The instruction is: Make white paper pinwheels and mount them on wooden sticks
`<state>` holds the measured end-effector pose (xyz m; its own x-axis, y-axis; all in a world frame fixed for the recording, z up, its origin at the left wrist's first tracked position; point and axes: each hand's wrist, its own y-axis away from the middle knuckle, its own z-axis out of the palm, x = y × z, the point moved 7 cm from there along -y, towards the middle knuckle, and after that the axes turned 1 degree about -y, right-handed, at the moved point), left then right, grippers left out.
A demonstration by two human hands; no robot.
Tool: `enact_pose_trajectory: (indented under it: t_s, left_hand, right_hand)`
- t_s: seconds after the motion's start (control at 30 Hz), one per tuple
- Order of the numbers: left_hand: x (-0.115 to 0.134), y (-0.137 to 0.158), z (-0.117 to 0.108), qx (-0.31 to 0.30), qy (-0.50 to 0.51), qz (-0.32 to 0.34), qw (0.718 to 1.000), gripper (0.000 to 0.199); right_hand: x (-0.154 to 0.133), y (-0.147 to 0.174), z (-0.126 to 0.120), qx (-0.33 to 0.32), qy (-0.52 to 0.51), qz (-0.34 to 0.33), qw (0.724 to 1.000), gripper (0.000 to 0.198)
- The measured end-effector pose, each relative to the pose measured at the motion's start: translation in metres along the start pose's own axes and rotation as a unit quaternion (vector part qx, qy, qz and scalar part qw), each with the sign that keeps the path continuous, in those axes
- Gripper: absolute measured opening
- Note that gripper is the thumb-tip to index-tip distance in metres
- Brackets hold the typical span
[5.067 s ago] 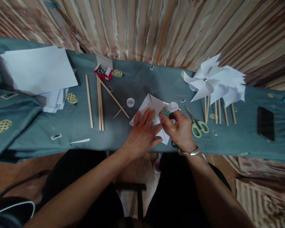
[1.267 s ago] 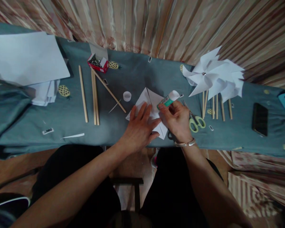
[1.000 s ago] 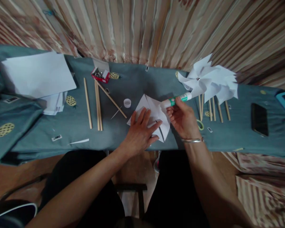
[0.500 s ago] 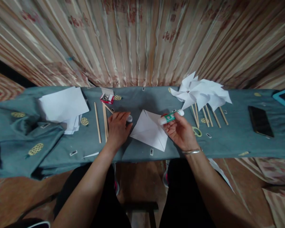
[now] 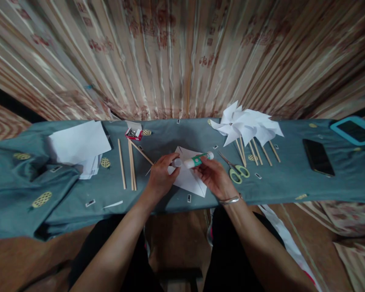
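Note:
My right hand (image 5: 214, 175) is closed around a green and white glue stick (image 5: 198, 160), its white end pointing left. Close to that end, my left hand (image 5: 162, 173) pinches a small pale cap (image 5: 177, 162); a narrow gap separates cap and stick. Beneath both hands lies a square of white paper (image 5: 190, 182) with diagonal lines on it, partly covered by my fingers. Scissors (image 5: 237, 172) with light green handles rest just right of my right hand. Beside my left hand are several wooden sticks (image 5: 132, 168).
White paper pinwheels (image 5: 249, 123) on sticks lie at the back right. Farther right are a black phone (image 5: 318, 157) and a blue-framed tablet (image 5: 355, 129). A red box of metal pins (image 5: 134, 134) and stacked white paper (image 5: 79, 140) sit on the left.
My left hand has moved right with the cap, and my right hand has moved left with the glue stick, so the two are now close together over the paper. The scissors are uncovered.

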<state>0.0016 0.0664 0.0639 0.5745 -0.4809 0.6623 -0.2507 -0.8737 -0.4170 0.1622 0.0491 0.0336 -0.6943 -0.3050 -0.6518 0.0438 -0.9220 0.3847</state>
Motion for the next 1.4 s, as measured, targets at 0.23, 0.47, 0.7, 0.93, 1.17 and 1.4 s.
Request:
enact_pose_trajectory:
  t_s: [0.23,0.47,0.7,0.93,1.17,1.4]
  left_hand:
    - [0.005,0.002,-0.003,0.011,-0.003,0.021,1.0,0.027]
    - [0.008,0.0,-0.005,0.008,-0.01,0.028,1.0,0.028]
    - [0.011,0.001,-0.006,0.0,-0.036,0.059,0.998,0.024]
    - [0.021,0.008,-0.005,-0.03,-0.101,0.098,0.99,0.022]
    - [0.028,0.024,-0.007,-0.051,-0.11,0.103,0.987,0.021]
    - [0.02,0.049,-0.024,-0.032,-0.061,0.067,0.995,0.023]
  right_hand:
    - [0.002,0.001,-0.004,0.015,0.016,-0.01,1.0,0.03]
    - [0.005,0.001,-0.008,0.02,0.047,-0.02,0.998,0.031]
    - [0.003,0.003,-0.008,0.025,0.086,-0.031,0.996,0.033]
    - [0.004,0.005,-0.004,0.017,0.14,-0.051,0.989,0.037]
    - [0.01,0.01,0.003,-0.007,0.234,-0.08,0.969,0.036]
    - [0.025,0.024,0.018,-0.037,0.285,-0.079,0.955,0.032]
